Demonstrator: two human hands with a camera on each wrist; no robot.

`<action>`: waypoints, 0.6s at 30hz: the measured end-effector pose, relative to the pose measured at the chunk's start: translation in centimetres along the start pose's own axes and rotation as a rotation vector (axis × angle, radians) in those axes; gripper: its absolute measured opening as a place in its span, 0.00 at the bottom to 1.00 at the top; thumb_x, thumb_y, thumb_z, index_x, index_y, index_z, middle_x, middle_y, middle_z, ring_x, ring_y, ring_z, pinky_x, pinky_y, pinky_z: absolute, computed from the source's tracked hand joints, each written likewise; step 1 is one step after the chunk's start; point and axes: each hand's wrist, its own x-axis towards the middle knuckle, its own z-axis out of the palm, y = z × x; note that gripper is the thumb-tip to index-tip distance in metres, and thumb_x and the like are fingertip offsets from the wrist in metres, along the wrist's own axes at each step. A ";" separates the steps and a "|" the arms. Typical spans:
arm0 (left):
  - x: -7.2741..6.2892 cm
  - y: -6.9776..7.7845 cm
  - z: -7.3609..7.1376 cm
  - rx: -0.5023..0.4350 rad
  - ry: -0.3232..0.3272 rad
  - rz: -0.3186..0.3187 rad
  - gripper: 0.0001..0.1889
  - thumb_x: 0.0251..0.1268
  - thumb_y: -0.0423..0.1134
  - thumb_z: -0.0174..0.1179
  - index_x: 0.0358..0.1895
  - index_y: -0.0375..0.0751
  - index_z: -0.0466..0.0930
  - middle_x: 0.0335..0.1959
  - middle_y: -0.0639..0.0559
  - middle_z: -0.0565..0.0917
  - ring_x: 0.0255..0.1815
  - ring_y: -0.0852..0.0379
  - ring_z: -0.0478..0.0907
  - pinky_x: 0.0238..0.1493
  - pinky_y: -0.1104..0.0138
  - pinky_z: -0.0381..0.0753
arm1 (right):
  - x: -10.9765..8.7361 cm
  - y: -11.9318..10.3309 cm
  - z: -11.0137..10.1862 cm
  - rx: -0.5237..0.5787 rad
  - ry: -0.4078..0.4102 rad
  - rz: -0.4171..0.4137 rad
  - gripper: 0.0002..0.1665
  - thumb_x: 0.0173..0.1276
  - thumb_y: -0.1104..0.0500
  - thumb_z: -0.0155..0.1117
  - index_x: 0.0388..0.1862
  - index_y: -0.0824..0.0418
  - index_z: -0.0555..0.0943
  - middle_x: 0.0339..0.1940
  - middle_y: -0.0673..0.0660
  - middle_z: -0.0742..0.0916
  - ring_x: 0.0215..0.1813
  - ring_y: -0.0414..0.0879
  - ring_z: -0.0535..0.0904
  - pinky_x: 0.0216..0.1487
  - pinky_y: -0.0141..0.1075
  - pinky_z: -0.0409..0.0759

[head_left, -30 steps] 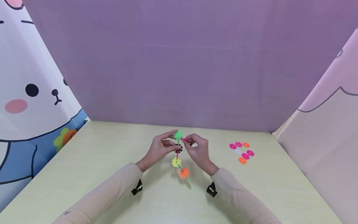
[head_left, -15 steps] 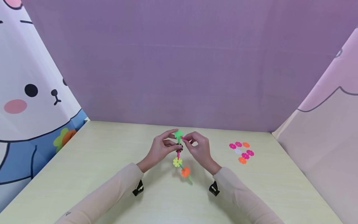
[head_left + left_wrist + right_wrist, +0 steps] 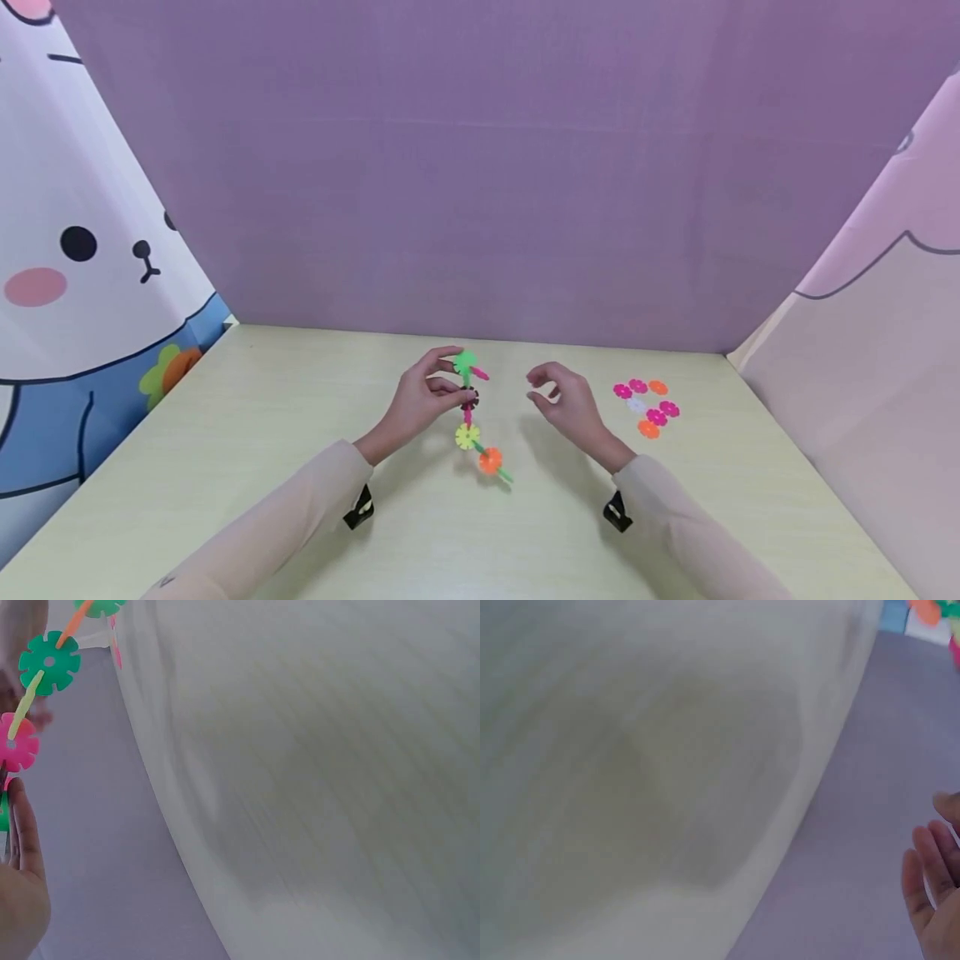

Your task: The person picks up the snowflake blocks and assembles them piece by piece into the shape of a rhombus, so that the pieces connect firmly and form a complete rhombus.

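My left hand (image 3: 420, 398) holds up a chain of interlocking flower-shaped plastic discs, its thumb at a dark disc (image 3: 470, 398) and a finger at the top green disc (image 3: 465, 361). A pink disc (image 3: 481, 373) juts out edge-on to the right of the green one. Lower on the chain hang a yellow disc (image 3: 467, 437) and an orange disc (image 3: 491, 460), with a green disc (image 3: 506, 476) edge-on at the end. In the left wrist view, part of the chain shows a teal disc (image 3: 49, 663). My right hand (image 3: 576, 407) hovers apart from the chain, fingers loosely bent, holding nothing.
On the pale table (image 3: 420, 533), right of my right hand, lie several loose discs: pink ones (image 3: 657, 417), an orange one (image 3: 648, 429) and a white one (image 3: 636, 405). A purple backdrop (image 3: 480, 183) stands behind the table, with printed cloth at both sides.
My right hand has let go of the pink disc, which stays on the chain, and moved right toward the loose discs. My left hand has shifted slightly left with the chain.
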 end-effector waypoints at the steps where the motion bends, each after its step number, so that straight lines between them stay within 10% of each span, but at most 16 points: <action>1: -0.1 0.0 -0.1 -0.002 0.001 0.003 0.33 0.49 0.26 0.65 0.62 0.37 0.64 0.45 0.36 0.74 0.33 0.56 0.83 0.36 0.70 0.82 | -0.3 0.5 -0.4 -0.020 -0.011 0.014 0.15 0.50 0.71 0.69 0.38 0.66 0.79 0.34 0.60 0.85 0.37 0.48 0.80 0.30 0.38 0.80; 18: -0.4 0.1 -0.7 0.022 -0.028 0.031 0.34 0.52 0.24 0.62 0.63 0.45 0.61 0.48 0.35 0.70 0.38 0.42 0.81 0.38 0.69 0.82 | -5.3 7.7 -8.8 -0.255 -0.255 0.257 0.14 0.50 0.74 0.65 0.38 0.70 0.78 0.36 0.63 0.84 0.39 0.54 0.80 0.41 0.48 0.80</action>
